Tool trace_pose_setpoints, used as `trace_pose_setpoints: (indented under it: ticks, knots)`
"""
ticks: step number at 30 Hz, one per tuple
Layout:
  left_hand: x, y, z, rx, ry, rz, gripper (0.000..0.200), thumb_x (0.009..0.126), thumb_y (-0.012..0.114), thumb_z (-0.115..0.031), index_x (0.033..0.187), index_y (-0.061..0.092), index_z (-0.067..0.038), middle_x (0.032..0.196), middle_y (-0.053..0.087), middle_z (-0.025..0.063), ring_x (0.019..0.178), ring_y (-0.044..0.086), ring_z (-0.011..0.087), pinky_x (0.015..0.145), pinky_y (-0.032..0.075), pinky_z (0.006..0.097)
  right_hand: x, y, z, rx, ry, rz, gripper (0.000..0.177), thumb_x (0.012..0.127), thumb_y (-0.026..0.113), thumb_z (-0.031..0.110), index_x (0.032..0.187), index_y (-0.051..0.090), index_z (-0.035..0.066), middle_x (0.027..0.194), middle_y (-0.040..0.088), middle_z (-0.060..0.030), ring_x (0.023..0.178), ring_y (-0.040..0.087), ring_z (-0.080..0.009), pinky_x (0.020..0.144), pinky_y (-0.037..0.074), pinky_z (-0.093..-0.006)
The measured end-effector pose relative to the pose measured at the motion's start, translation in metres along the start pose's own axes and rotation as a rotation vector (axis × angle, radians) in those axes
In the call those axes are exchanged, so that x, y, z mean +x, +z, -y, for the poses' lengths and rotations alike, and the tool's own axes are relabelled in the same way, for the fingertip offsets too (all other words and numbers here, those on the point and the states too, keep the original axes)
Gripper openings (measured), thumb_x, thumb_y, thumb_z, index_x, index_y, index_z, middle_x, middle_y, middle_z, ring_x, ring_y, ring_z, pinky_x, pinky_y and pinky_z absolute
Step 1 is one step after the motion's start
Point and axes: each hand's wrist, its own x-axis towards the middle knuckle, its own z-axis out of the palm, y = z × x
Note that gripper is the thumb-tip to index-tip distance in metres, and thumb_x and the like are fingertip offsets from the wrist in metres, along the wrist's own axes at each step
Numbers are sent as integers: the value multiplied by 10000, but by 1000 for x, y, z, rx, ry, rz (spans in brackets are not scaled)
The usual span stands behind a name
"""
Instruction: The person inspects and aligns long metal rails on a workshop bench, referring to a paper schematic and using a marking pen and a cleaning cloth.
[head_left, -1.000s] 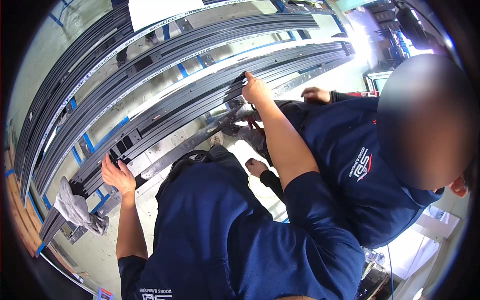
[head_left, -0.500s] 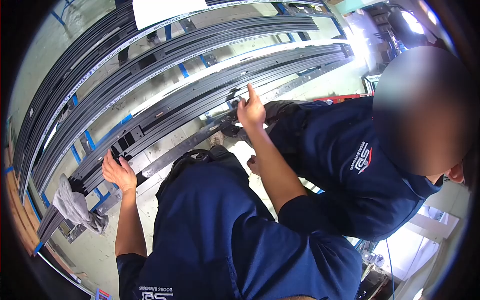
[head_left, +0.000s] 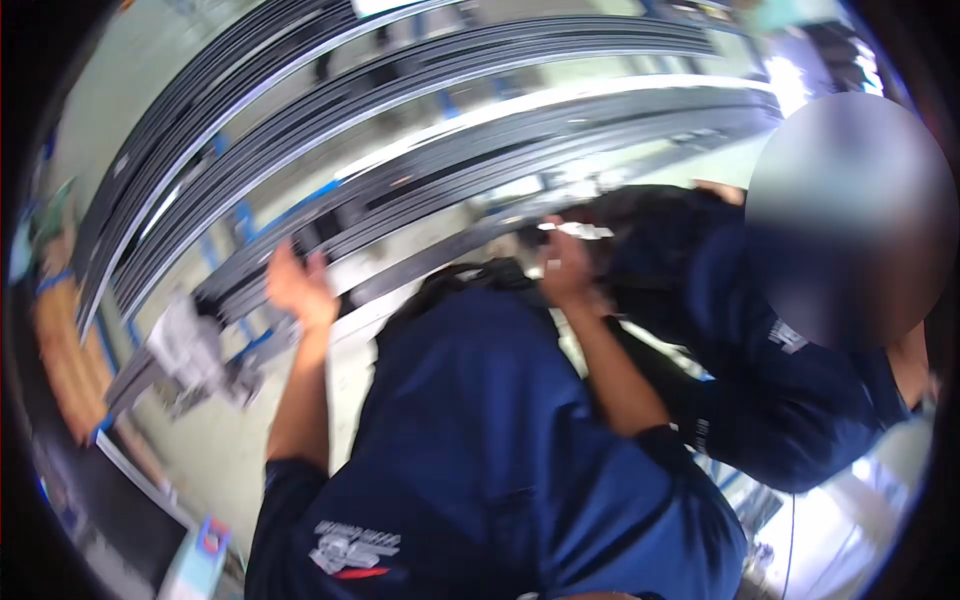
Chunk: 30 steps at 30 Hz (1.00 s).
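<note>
My left hand (head_left: 303, 286) is raised at the near edge of the long dark profiles (head_left: 440, 190), its thumb apart from the fingers and nothing in it. Nearer the co-worker, my right hand (head_left: 566, 268) hangs in front of the profiles' near side; motion blurs it, and its finger shape is hard to make out. A grey cloth (head_left: 187, 345) drapes over the left end of the profiles, to the left of my left hand.
More long dark profiles (head_left: 370, 95) lie in parallel rows beyond, on blue supports. A co-worker in a dark blue shirt (head_left: 770, 330) is close on my right. Wooden pieces (head_left: 72, 350) are at the far left.
The view has shifted, so the profiles and cloth appear further right. My right hand has drawn back from the profiles toward my body. The co-worker's arm has moved away to the right.
</note>
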Motion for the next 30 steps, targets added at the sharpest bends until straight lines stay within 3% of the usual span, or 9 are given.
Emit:
trace_pose_setpoints:
  ticks: [1, 2, 4, 8, 16, 18, 20, 23, 30]
  knots:
    - [4, -4, -2, 50, 150, -117, 682, 693, 846, -124, 1316, 578, -48, 1215, 648, 172, 1120, 613, 379, 956, 461, 488, -7, 8, -5, 35, -67, -81, 559, 861, 574, 12, 1415, 557, 86, 1192, 654, -151, 1119, 608, -353, 973, 482, -455]
    - [6, -5, -1, 12, 56, -48, 689, 730, 851, -187, 1347, 564, -78, 1268, 632, 152, 1202, 578, 364, 1024, 422, 482, -11, 9, -2, 57, -97, -83, 551, 876, 551, 9, 1420, 560, 92, 1216, 650, -159, 1140, 605, -350, 991, 478, -442]
    - [6, 1, 0, 7, -61, -27, 706, 795, 823, -314, 1400, 528, -103, 1393, 540, 149, 1338, 445, 379, 1122, 276, 532, -19, 13, -1, 79, -12, 20, 553, 877, 561, 27, 1422, 561, 116, 1155, 646, -174, 1049, 623, -356, 909, 509, -441]
    - [24, -6, -13, -35, -31, -2, 674, 801, 809, -313, 1381, 531, -111, 1393, 493, 131, 1332, 406, 358, 1121, 265, 524, -24, 12, -2, 69, 40, 133, 578, 874, 579, 71, 1448, 527, 116, 1116, 631, -185, 999, 611, -387, 876, 504, -466]
    - [10, -14, -6, -20, -104, 22, 702, 849, 765, -315, 1435, 454, -86, 1486, 413, 168, 1423, 308, 427, 1185, 168, 610, -18, 3, -7, 51, 70, 154, 605, 889, 602, 38, 1482, 518, 124, 1043, 611, -130, 878, 592, -284, 806, 502, -388]
    - [1, -33, -6, -52, -140, 46, 696, 865, 748, -321, 1444, 442, -85, 1511, 387, 174, 1445, 271, 430, 1191, 147, 622, -14, 4, -5, 70, -43, 92, 591, 900, 603, 55, 1482, 516, 116, 1026, 607, -123, 847, 572, -274, 790, 492, -388]
    - [-15, -48, 2, -44, -154, -1, 687, 882, 726, -329, 1453, 430, -87, 1520, 372, 177, 1446, 260, 434, 1185, 138, 633, -6, 6, 4, 85, -144, 61, 583, 901, 595, 51, 1477, 515, 90, 957, 580, -100, 789, 526, -240, 769, 472, -361]
    - [-54, -79, 12, 16, -216, -52, 695, 887, 716, -350, 1463, 426, -91, 1519, 375, 177, 1446, 262, 434, 1180, 151, 628, 9, 11, 21, 189, -36, 138, 593, 895, 614, 36, 1479, 513, 75, 840, 470, -57, 733, 470, -186, 719, 456, -327]
    - [-190, -160, 34, 242, -471, -14, 776, 875, 734, -415, 1488, 405, -73, 1505, 392, 194, 1423, 306, 427, 1168, 184, 606, 27, 31, 70, 373, -102, 138, 543, 924, 609, 0, 1458, 533, 66, 857, 512, -58, 735, 495, -174, 706, 468, -306]
